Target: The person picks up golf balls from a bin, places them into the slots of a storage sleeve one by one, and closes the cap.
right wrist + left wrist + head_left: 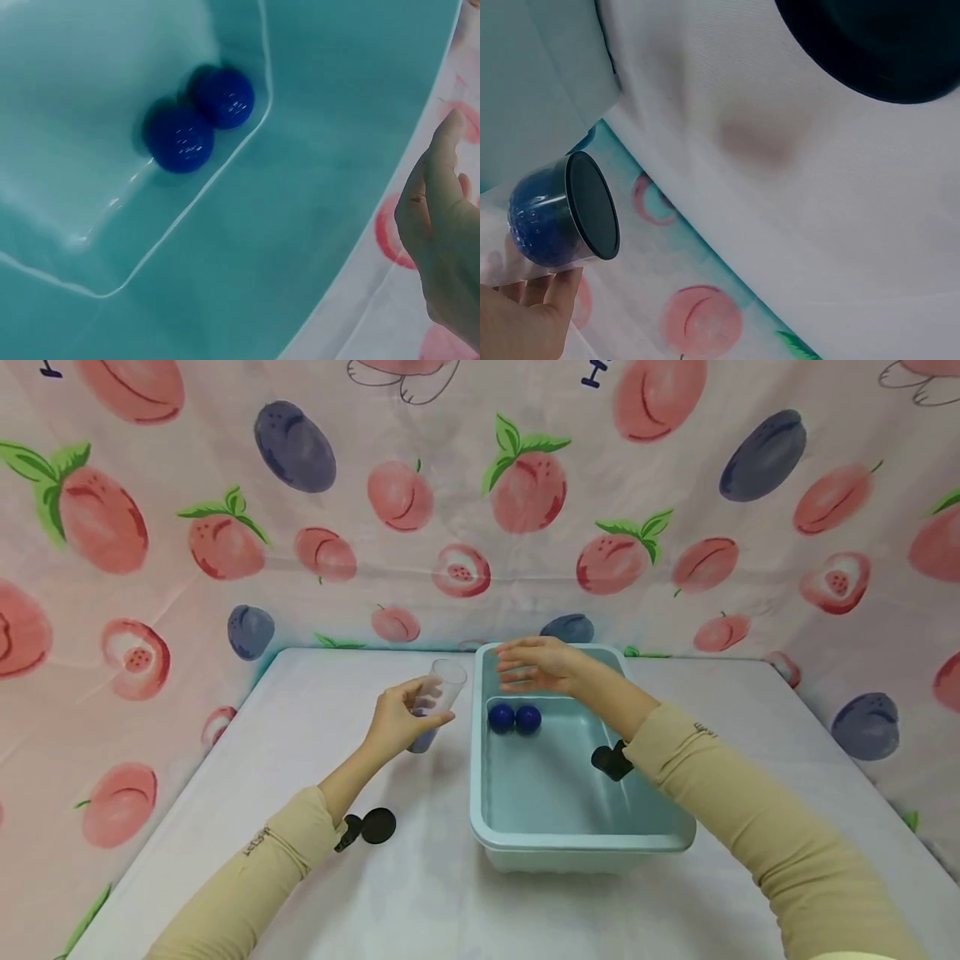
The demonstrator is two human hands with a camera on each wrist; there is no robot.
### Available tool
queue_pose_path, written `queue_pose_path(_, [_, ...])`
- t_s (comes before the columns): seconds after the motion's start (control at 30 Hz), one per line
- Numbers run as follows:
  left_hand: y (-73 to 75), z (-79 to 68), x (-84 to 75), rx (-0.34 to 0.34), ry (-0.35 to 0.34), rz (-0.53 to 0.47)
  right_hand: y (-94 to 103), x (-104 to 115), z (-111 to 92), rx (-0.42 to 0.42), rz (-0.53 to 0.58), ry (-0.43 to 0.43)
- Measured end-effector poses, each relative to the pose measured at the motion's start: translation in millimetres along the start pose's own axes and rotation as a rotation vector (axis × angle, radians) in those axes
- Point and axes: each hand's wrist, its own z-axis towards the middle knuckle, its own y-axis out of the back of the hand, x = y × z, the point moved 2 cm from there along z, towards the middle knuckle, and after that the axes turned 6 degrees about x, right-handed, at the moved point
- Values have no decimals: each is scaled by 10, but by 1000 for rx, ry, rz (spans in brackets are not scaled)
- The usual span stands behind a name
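Note:
My left hand (393,720) grips a clear plastic cylinder (448,681), tilted and raised beside the bin's left wall. Inside its lower end sits a blue ball (540,217), against a dark end cap (594,206). My right hand (542,664) is over the far part of the pale blue bin (585,841), fingers extended and holding nothing. Two dark blue balls, a left one (501,718) and a right one (528,719), lie side by side in the bin's far left corner. In the right wrist view the right hand (442,225) shows at the right edge.
A white table (300,718) carries the bin. A black disc (378,826) appears by the left sleeve, next to a black wrist device (349,832). Another black device (611,761) is at the right cuff. A fruit-print cloth (450,485) hangs behind the table.

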Motion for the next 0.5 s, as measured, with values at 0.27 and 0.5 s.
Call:
queue_pose_path(0.27, [11,-7,15,16,15,-5,140,-85,14,-20,-11,-37])
queue_pose_path(0.5, [23,2,-7,29,3,-2,250,-181,33,-61,-59,-57])
